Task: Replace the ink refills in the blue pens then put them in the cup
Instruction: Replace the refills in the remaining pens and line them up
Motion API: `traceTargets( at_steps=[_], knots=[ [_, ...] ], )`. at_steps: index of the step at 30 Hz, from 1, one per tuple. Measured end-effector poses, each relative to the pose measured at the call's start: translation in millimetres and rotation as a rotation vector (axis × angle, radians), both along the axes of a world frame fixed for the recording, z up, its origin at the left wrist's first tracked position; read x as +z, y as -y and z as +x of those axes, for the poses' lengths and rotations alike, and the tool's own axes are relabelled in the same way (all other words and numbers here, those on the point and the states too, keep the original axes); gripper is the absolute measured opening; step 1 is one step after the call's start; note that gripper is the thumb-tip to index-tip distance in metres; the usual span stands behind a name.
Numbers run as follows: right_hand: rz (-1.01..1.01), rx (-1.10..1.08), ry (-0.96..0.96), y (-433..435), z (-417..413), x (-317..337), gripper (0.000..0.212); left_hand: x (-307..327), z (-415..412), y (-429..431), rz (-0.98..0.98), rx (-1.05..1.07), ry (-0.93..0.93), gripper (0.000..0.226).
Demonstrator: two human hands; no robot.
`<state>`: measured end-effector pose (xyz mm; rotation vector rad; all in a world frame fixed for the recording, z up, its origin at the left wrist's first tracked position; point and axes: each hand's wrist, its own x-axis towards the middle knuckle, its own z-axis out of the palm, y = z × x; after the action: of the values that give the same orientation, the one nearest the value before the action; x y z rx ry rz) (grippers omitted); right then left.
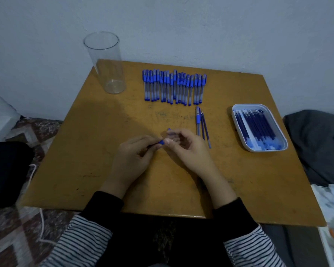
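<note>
Both hands meet over the middle of the table (81,151), working on one blue pen (162,142). The left hand (132,153) comes in from 7 o'clock and pinches the pen's blue end between thumb and fingertips. The right hand (185,147), reaching from 5 o'clock, curls its fingers round the clear barrel, and a blue tip pokes out above its fingers. It is a tight hold on both sides. The blur hides whether the two parts are joined or apart.

At 11 o'clock on the table stands the clear cup (106,62), upright, with nothing inside. At 12 o'clock lies the row of pens (174,86), side by side with their caps toward the wall. Just beyond the right hand, at 1 o'clock from it, a pen barrel (198,120) lies on the wood with two loose refills (205,130) close beside it. At 3 o'clock sits the white tray (237,130), packed with dark blue refills (256,126). Off the table's right edge there is a grey cloth (316,141).
</note>
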<state>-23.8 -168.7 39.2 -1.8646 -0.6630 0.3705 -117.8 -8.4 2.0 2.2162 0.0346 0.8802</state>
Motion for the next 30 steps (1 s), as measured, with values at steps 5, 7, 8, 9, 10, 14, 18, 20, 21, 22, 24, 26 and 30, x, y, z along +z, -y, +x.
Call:
traceTargets(
  at_steps=[5,7,8,9,10,14,18,20,21,22,24,26,30],
  knots=[
    [0.071,-0.017,0.017,-2,-2,-3,0.012,2,-1,0,-0.001,-0.012,-0.015,0.015],
    [0.088,-0.042,-0.009,-3,-1,-3,0.012,4,-2,1,0.012,-0.002,-0.022,0.015],
    [0.102,-0.048,-0.038,-3,0,-2,0.011,5,-2,1,0.014,0.007,-0.022,0.014],
    [0.116,-0.059,-0.072,-2,1,-2,0.012,6,-2,1,0.009,0.021,-0.022,0.014],
    [0.129,-0.079,-0.105,-2,2,-1,0.014,6,-1,1,-0.002,0.045,-0.023,0.013],
    [-0.06,-0.238,0.08,-8,6,-10,0.025,10,-2,1,-0.052,0.188,-0.037,0.013],
    [-0.276,-0.249,0.318,-19,5,-15,0.036,11,-2,1,-0.061,0.205,-0.061,0.014],
    [-0.298,-0.24,0.353,-23,5,-14,0.039,13,-2,1,-0.055,0.198,-0.073,0.014],
    [-0.314,-0.239,0.375,-25,5,-14,0.039,15,-3,2,-0.048,0.198,-0.08,0.014],
    [-0.327,-0.24,0.403,-27,5,-14,0.038,16,-3,2,-0.045,0.198,-0.081,0.014],
    [-0.347,-0.241,0.453,-29,5,-14,0.034,16,-3,2,-0.052,0.19,-0.078,0.014],
    [-0.352,-0.236,0.478,-29,6,-14,0.031,15,-3,2,-0.048,0.182,-0.085,0.013],
    [-0.35,-0.22,0.448,-28,6,-10,0.028,13,-2,0,-0.065,0.188,-0.088,0.013]
  ],
)
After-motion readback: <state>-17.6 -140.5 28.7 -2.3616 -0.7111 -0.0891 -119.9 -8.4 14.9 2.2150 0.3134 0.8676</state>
